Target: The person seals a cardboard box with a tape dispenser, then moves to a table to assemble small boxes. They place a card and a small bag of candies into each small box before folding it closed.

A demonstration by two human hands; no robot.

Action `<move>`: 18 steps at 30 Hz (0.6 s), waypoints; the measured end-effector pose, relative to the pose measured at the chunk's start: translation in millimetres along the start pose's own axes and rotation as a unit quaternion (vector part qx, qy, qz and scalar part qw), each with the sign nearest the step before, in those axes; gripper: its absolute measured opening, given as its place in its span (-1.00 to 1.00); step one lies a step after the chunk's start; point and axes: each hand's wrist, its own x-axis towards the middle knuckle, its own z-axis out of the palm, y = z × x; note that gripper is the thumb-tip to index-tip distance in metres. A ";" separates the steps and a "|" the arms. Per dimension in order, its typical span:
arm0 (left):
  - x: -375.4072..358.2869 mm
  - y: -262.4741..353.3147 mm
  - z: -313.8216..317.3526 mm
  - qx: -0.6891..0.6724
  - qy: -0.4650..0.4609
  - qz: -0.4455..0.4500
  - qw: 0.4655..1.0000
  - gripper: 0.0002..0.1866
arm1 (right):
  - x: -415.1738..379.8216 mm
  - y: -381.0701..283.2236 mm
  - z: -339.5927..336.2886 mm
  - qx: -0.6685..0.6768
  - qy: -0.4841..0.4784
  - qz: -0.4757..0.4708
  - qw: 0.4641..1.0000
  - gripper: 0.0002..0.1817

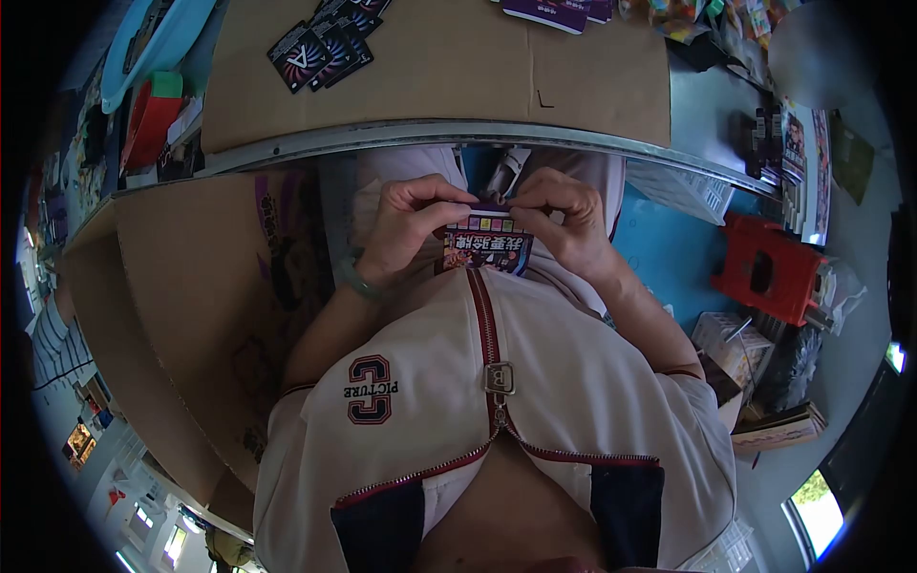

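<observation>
A small dark printed box with large white characters and a row of coloured squares rests against my lap, just beyond the shirt zip. Its far end has a white strip and a purple edge. My left hand, with a green bangle at the wrist, pinches the left corner of that end between thumb and fingers. At the right corner my right hand pinches the same edge, its fingertips close to the left ones. The fingers partly cover the box's far edge.
Black cards and purple packs lie on the cardboard-covered table. A big cardboard box stands at the left. To the right are a red stool and a white basket. A person's striped sleeve shows far left.
</observation>
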 end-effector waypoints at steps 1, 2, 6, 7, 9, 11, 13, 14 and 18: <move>-1.7 -3.4 -1.4 -0.010 -0.003 0.006 1.000 -0.86 | -1.8 0.4 -0.7 -0.038 -0.005 -0.026 0.999 -0.89; -3.7 -7.6 -1.9 -0.020 -0.006 0.011 1.000 -0.86 | -3.8 -1.1 -1.4 -0.038 -0.006 -0.024 0.999 -0.89; -9.2 -29.1 -0.8 -0.063 0.008 0.044 0.997 -0.86 | -7.9 -0.8 -12.4 -0.074 -0.065 -0.087 0.991 -0.74; -8.8 -32.7 -3.0 -0.045 0.019 0.052 0.997 -0.85 | -7.1 -0.2 -15.6 -0.099 -0.099 -0.097 0.985 -0.64; -5.6 -34.1 -7.1 -0.027 0.031 0.068 0.997 -0.85 | -4.7 -8.0 -17.3 -0.178 -0.076 -0.113 0.974 -0.55; -2.4 -27.3 -11.2 0.041 0.119 0.125 0.984 -0.85 | 0.9 -13.3 -15.1 -0.255 -0.057 -0.136 0.956 -0.46; 2.5 -13.9 -10.0 0.022 0.160 0.146 0.976 -0.85 | 10.0 -13.9 -6.1 -0.352 -0.005 -0.247 0.903 -0.38; 4.5 -8.2 -10.2 0.000 0.193 0.159 0.968 -0.85 | 13.3 -10.3 0.1 -0.373 0.016 -0.277 0.885 -0.41; 9.8 3.2 -18.1 0.083 0.221 0.227 0.945 -0.86 | 27.5 -6.2 12.6 -0.399 0.032 -0.393 0.828 -0.44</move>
